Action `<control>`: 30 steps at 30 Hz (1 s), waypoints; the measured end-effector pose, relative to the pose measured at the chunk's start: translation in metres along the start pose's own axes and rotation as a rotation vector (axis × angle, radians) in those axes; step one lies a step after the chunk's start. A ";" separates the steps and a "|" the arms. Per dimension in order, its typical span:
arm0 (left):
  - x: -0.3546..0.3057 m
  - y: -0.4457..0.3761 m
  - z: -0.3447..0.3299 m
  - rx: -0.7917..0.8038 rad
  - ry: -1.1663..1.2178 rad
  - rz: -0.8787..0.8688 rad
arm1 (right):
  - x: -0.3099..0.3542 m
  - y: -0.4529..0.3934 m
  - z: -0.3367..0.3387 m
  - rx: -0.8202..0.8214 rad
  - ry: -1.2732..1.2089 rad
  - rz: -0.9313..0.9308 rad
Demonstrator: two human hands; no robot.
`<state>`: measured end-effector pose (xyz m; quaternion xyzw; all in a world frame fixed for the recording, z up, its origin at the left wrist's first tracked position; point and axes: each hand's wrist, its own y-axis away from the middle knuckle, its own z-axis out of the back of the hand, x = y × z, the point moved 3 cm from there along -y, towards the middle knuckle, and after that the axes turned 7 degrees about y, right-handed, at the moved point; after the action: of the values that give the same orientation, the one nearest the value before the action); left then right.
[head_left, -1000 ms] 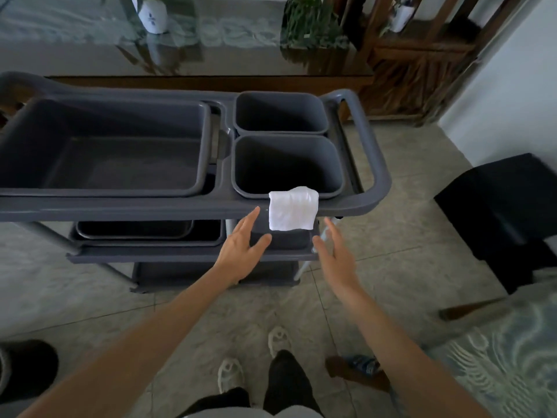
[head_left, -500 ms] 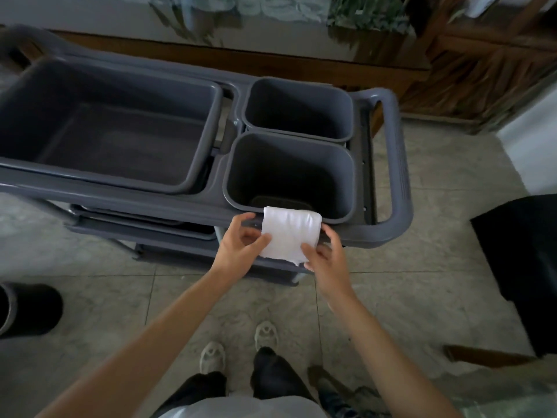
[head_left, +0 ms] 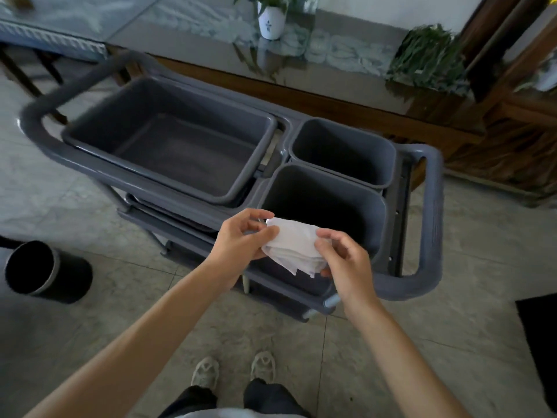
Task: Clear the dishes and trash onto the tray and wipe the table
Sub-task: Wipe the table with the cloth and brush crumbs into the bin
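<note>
We're barely started: big bin on the cart has nothing in it, left hand and right hand both pinch the white cloth over the near small bin, glass worktop unwiped beyond the cart.

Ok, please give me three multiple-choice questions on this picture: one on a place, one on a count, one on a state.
1. Where is the white cloth?
A. in both hands
B. inside the large tub
C. on the floor

2. How many small square bins does the cart's top level hold?
A. one
B. two
C. four

3. The large tub is:
A. full of dishes
B. overturned
C. empty

Answers: 1 A, left hand and right hand pinch it; 2 B, near bin and far bin; 3 C, its bare bottom shows.
</note>
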<state>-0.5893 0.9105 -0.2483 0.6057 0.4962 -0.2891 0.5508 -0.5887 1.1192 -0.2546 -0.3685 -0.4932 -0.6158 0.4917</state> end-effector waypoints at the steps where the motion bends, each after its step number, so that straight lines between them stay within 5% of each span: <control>1: -0.009 0.004 0.006 -0.016 0.016 -0.015 | 0.011 -0.002 -0.006 0.036 0.002 0.021; 15: -0.063 0.158 0.178 -0.497 0.272 -0.242 | 0.109 0.063 -0.193 0.650 0.058 0.240; 30: 0.036 0.530 0.372 -1.104 0.473 -0.492 | 0.098 0.396 -0.438 1.303 0.193 0.389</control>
<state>-0.0168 0.6188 -0.1633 0.1494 0.8041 0.0320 0.5746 -0.2153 0.6588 -0.1711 -0.0231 -0.6418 -0.1241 0.7564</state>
